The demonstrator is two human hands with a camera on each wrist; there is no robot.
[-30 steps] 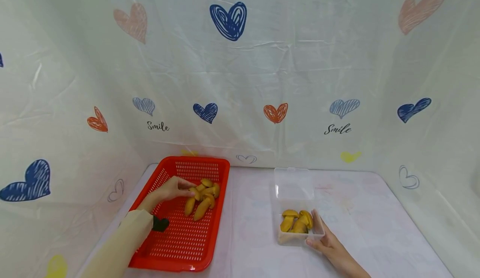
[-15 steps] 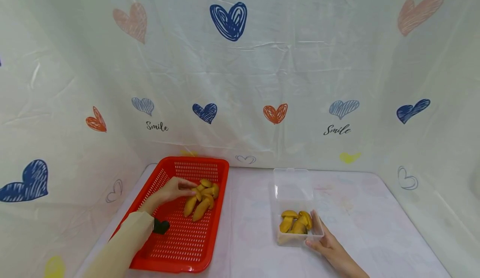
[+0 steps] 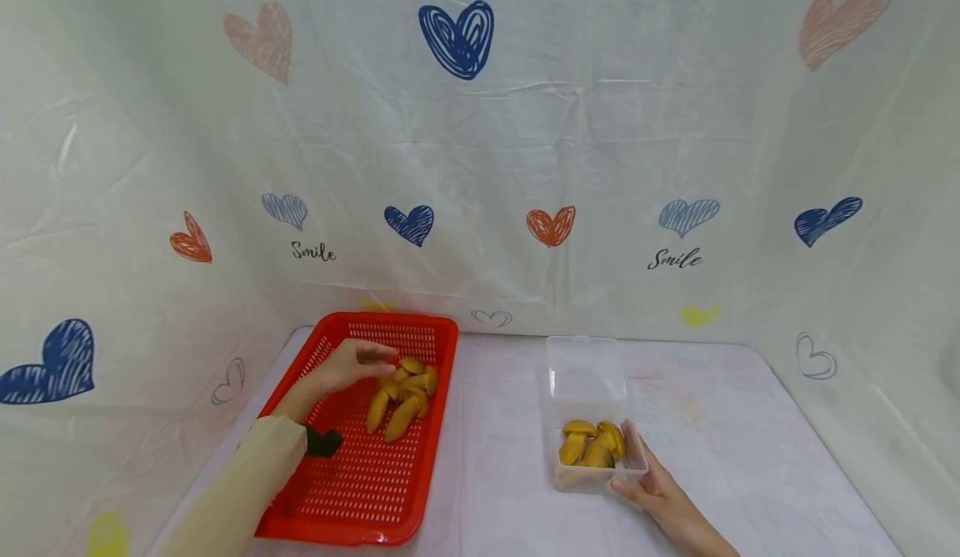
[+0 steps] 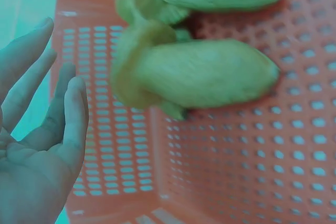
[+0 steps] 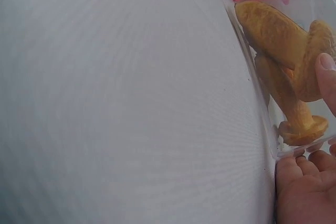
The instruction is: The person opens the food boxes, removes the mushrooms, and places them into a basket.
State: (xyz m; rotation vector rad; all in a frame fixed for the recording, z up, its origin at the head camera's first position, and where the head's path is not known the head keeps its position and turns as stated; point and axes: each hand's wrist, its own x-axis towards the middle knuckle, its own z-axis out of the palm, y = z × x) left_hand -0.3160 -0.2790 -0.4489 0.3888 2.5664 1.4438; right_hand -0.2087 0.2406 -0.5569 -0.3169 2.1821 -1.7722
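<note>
Several yellow-brown mushrooms (image 3: pixel 403 418) lie together in the right part of a red basket (image 3: pixel 367 490). My left hand (image 3: pixel 347 367) hovers over the basket just left of them, holding nothing. In the left wrist view the left hand (image 4: pixel 44 124) has its fingers loosely extended beside a mushroom (image 4: pixel 210 74), apart from it. My right hand (image 3: pixel 654 490) grips the near right corner of a clear plastic box (image 3: pixel 588 479) that holds several mushrooms (image 3: pixel 576 443). In the right wrist view the right hand's (image 5: pixel 310 187) thumb and fingers hold the box, with mushrooms (image 5: pixel 275 32) seen through its wall.
The box's clear lid (image 3: pixel 587 369) lies back, away from me. A pale cloth (image 3: pixel 502 424) covers the table between basket and box. Behind it hangs a white curtain (image 3: pixel 480 148) printed with hearts. A dark object (image 3: pixel 324 444) shows at the left wrist.
My left hand has let go of a mushroom and lifted slightly from the group; that mushroom now lies among the others. The right hand and the box have stayed in place.
</note>
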